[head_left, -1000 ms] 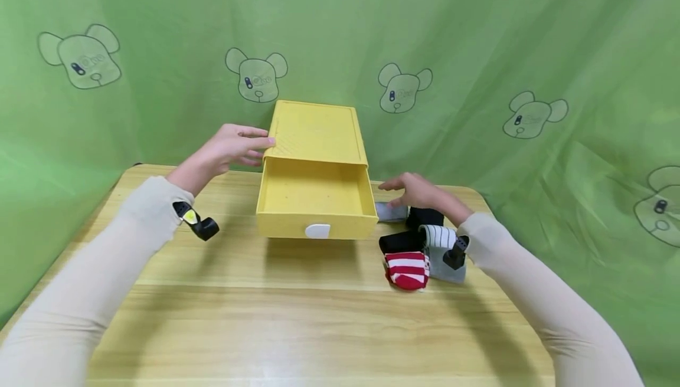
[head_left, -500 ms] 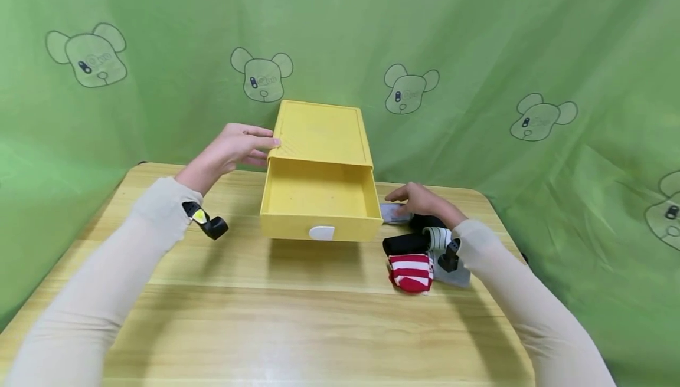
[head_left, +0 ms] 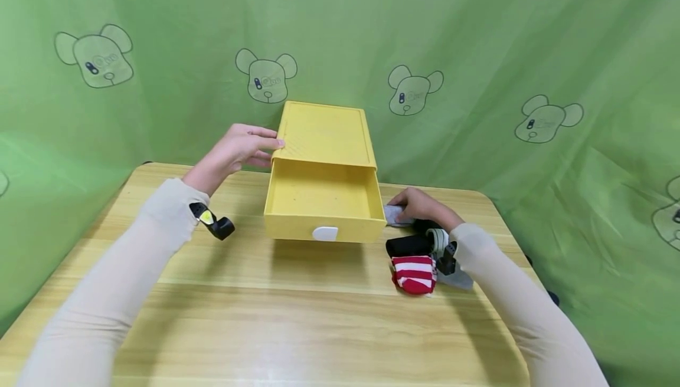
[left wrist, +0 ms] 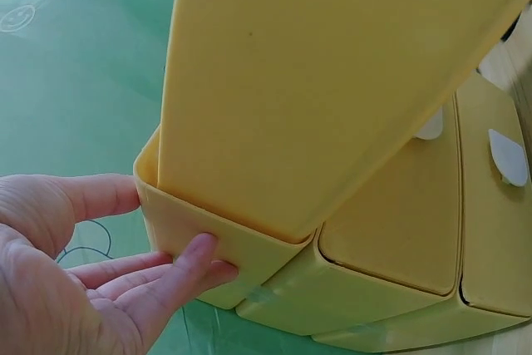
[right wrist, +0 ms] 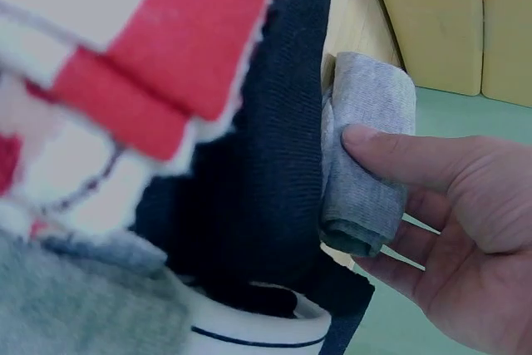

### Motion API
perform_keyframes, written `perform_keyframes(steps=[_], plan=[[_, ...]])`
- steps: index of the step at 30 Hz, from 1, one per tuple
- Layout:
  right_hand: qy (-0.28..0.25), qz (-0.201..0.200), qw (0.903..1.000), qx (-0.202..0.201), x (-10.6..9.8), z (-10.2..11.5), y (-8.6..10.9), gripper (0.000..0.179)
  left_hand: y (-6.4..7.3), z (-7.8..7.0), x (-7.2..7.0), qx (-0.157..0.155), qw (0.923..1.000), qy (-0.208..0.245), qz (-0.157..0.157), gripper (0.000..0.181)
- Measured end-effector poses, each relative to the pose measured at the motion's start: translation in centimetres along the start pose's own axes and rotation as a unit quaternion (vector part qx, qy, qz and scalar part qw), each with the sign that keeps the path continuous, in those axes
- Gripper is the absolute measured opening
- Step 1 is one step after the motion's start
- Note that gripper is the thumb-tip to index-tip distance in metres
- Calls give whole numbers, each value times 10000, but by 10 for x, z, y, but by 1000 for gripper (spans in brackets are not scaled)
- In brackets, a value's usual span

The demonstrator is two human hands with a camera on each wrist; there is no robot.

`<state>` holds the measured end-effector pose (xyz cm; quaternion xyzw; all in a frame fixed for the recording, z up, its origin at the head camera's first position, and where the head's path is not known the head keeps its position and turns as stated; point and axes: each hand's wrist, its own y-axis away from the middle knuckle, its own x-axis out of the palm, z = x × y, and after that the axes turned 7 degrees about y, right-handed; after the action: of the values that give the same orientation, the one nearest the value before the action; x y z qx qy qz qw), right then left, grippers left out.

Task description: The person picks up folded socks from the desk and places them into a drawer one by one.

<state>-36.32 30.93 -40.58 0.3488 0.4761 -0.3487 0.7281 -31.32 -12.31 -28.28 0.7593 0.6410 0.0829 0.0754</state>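
Observation:
A yellow drawer cabinet (head_left: pixel 329 133) stands at the back of the table, its top drawer (head_left: pixel 297 229) pulled out and bare inside. My left hand (head_left: pixel 239 148) touches the cabinet's upper left corner, thumb on top and fairly straight fingers against the side. To the right, my right hand (head_left: pixel 422 205) is down at a rolled grey sock (right wrist: pixel 370 155). In the right wrist view the thumb presses one face of that sock while the fingers go behind it. Next to it lie a black rolled sock (head_left: pixel 408 246) and a red-and-white striped sock (head_left: pixel 414 275).
A white sock with dark stripes (head_left: pixel 438 239) and another grey sock (head_left: pixel 458 279) lie partly under the right wrist. Two shut lower drawers, one with a white handle (left wrist: pixel 509 158), show in the left wrist view. A green curtain (head_left: pixel 340 33) hangs behind the wooden table (head_left: pixel 297 328).
My right hand has come down onto the grey sock, and its fingers have closed in. The left hand stays at the cabinet corner. The whole head view has shifted slightly.

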Motion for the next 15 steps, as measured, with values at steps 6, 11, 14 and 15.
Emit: perform_keyframes(steps=[6, 11, 14, 15], plan=[[79, -36, 10000, -7, -1, 3, 2, 32, 1, 0, 2, -11, 10000, 19, -45, 56], [113, -88, 9999, -32, 0, 3, 1, 30, 1, 0, 2, -21, 9999, 37, -91, 55], [179, -77, 9998, -16, -2, 4, 0, 29, 2, 0, 2, -17, 9999, 35, -109, 54], [196, -65, 9998, -6, -3, 5, 0, 29, 2, 0, 2, -20, 9999, 35, -111, 54]])
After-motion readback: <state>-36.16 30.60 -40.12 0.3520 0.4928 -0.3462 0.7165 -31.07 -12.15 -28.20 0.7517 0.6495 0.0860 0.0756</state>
